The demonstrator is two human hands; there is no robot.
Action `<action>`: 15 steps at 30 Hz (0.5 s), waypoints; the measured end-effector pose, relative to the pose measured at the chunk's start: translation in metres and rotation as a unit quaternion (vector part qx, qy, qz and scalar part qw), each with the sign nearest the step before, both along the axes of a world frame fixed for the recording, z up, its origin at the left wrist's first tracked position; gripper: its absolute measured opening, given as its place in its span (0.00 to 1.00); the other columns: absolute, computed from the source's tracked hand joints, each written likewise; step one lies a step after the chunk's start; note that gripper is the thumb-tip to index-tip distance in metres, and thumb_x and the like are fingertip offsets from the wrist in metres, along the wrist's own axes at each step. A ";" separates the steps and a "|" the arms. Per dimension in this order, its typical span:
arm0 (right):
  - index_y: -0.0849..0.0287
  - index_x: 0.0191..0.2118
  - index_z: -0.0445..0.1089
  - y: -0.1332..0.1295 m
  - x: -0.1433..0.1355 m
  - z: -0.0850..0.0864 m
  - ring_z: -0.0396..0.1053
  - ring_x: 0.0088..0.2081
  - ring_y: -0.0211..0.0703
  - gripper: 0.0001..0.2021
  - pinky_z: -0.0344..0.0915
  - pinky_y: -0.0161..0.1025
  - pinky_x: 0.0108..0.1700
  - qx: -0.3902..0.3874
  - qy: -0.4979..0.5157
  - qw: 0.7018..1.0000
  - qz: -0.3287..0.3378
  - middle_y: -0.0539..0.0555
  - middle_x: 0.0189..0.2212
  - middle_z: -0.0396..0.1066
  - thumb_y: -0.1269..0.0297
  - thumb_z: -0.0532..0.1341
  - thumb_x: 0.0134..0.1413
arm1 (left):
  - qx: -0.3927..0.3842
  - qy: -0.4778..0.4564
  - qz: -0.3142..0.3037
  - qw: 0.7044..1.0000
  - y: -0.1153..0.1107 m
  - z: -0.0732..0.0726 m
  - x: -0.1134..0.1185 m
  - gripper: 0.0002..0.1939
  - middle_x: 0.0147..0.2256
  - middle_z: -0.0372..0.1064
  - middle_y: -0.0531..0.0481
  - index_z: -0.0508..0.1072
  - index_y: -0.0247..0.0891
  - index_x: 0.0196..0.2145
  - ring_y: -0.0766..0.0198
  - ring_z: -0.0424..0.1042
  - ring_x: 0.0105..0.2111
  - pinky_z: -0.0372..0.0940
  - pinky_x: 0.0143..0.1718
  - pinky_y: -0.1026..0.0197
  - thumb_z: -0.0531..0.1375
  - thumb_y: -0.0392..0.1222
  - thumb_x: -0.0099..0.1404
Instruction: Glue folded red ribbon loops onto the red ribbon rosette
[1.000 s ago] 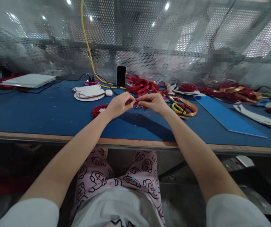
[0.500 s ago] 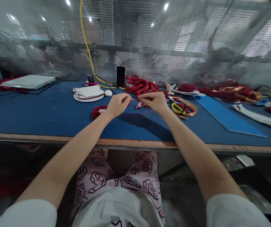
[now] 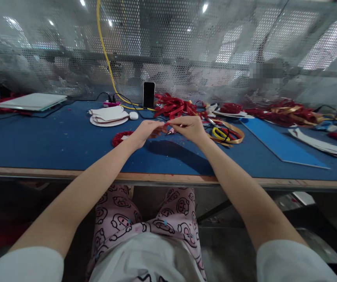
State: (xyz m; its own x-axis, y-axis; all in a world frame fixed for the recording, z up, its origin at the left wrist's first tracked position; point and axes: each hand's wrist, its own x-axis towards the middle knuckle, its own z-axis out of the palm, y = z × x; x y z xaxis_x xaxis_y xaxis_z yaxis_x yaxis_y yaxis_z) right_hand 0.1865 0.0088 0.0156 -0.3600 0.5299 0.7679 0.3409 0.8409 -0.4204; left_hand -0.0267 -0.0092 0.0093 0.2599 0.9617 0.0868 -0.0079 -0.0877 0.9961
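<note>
"Since the red scrap (image 3: 167, 124) is so small, where is it?"

"Above the table (image 3: 53, 145), between the hands."

"Who's gripping?"

"The right hand (image 3: 190, 127), thumb and finger pinched on it. The left hand (image 3: 147, 131) has its fingertips right there; whether they clamp it, I can't tell."

"And around?"

"A pink tool (image 3: 171, 131) below, a red coil (image 3: 118, 139) by the left wrist, red ribbons (image 3: 176, 108) behind, a phone (image 3: 149, 94) upright."

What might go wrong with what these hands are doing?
The small red piece pinched by the right hand, close to the left hand, might slip and be hard to spot near the red ribbons. The upright phone could topple if the yellow cord by its foot gets tugged.
</note>
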 end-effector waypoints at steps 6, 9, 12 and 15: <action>0.52 0.39 0.85 0.001 0.001 -0.001 0.79 0.33 0.44 0.09 0.71 0.37 0.32 -0.008 -0.015 1.000 0.003 0.53 0.33 0.82 0.59 0.67 0.56 | 0.018 0.012 0.010 1.000 0.001 -0.002 0.001 0.13 0.38 0.80 0.44 0.80 0.38 0.30 0.66 0.70 0.30 0.64 0.32 0.63 0.67 0.51 0.56; 0.52 0.39 0.85 0.003 0.002 -0.002 0.79 0.34 0.44 0.08 0.71 0.37 0.33 -0.008 -0.018 1.000 0.005 0.53 0.34 0.83 0.59 0.68 0.56 | 0.029 0.014 0.006 0.999 0.002 -0.004 0.000 0.12 0.36 0.79 0.46 0.79 0.38 0.29 0.66 0.70 0.29 0.64 0.32 0.63 0.67 0.50 0.55; 0.52 0.39 0.84 0.003 0.002 -0.003 0.79 0.35 0.44 0.09 0.71 0.37 0.34 -0.008 -0.027 1.000 0.008 0.53 0.34 0.83 0.58 0.67 0.56 | 0.024 0.012 -0.001 1.000 0.002 -0.003 0.000 0.11 0.34 0.79 0.47 0.78 0.38 0.28 0.66 0.69 0.29 0.63 0.32 0.63 0.65 0.49 0.56; 0.52 0.39 0.84 0.003 0.002 -0.003 0.79 0.35 0.44 0.09 0.71 0.38 0.34 -0.004 -0.031 0.999 0.014 0.53 0.34 0.83 0.58 0.67 0.57 | 0.014 0.016 -0.005 1.000 0.001 -0.002 0.000 0.13 0.33 0.78 0.46 0.78 0.37 0.26 0.66 0.69 0.29 0.62 0.31 0.63 0.64 0.51 0.57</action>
